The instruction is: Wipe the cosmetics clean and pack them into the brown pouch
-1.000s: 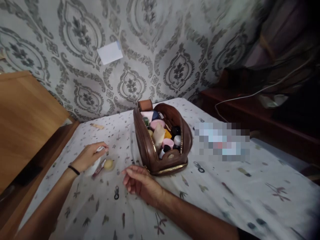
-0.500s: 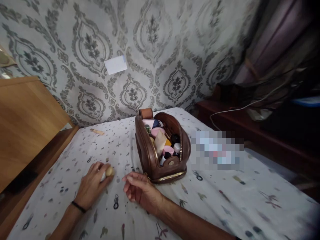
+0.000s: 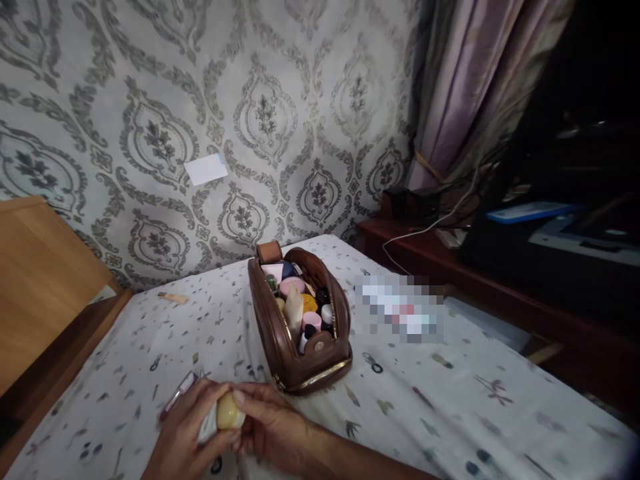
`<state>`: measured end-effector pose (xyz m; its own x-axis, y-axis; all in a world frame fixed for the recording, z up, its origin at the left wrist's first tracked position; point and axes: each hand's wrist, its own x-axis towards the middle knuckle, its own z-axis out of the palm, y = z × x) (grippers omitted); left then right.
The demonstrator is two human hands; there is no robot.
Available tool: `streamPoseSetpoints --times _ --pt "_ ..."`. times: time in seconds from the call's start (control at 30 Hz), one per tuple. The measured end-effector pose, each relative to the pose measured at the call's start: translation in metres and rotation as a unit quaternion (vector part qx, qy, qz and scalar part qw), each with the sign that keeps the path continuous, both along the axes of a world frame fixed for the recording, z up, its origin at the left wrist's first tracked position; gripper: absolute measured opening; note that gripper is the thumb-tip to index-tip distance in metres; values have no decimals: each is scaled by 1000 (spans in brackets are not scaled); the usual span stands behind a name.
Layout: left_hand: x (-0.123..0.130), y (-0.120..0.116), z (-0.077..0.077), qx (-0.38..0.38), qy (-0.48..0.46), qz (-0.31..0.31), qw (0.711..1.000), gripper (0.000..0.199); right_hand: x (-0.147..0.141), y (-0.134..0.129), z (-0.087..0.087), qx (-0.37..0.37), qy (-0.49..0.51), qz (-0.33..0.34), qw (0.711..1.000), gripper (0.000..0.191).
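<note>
Two hands are holding a yellow round piece at seven o'clock in view.
The left hand is gripping it with a white item; the right hand is pressing its thumb there, other fingers partly hidden. A slim tube is lying at their ten o'clock, an open brown bag standing at one.

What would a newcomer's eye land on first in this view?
Probably the open brown bag, packed with small containers, standing on the printed sheet near the middle. Next, below and left of it, the left hand and right hand meet at a small yellow-and-white item. Behind the bag, the patterned wall fills much of the upper view.
</note>
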<state>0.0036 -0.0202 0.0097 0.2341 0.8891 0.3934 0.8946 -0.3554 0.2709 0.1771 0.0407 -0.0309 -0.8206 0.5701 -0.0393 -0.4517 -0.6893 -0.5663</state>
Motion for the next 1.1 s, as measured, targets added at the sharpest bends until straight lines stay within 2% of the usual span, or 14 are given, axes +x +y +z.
streamPoseSetpoints --times 0.13,0.23,0.33,0.47,0.57,0.67,0.77,0.87,0.93,1.1 --pt "10 -6 -4 80 1 23 997 38 4 1 5 -10 -12 -21 1000 54" --pt "25 -7 -2 98 27 -10 995 38 5 0 7 20 -24 -42 999 50" --pt "38 -2 4 69 29 -34 997 37 8 -1 9 56 -34 -47 997 48" --pt "43 0 18 -17 -62 -26 998 33 10 -1 13 85 -41 13 995 52" --pt "41 -3 22 -59 -150 5 987 36 8 -3 12 64 -13 52 996 57" --pt "38 -7 13 -60 -207 37 976 39 5 -3 7 17 2 49 999 59" --pt "37 -9 0 -15 -216 36 976 39 4 -3 3 -30 2 33 999 61" --pt "39 -7 -5 60 -173 7 983 45 4 -2 6 -57 20 7 998 55" --pt "42 -4 -2 107 -135 -8 985 45 5 -2 9 -58 39 -3 998 48" --pt "48 0 10 161 -83 -17 983 25 6 -5 13 -21 34 11 999 42"
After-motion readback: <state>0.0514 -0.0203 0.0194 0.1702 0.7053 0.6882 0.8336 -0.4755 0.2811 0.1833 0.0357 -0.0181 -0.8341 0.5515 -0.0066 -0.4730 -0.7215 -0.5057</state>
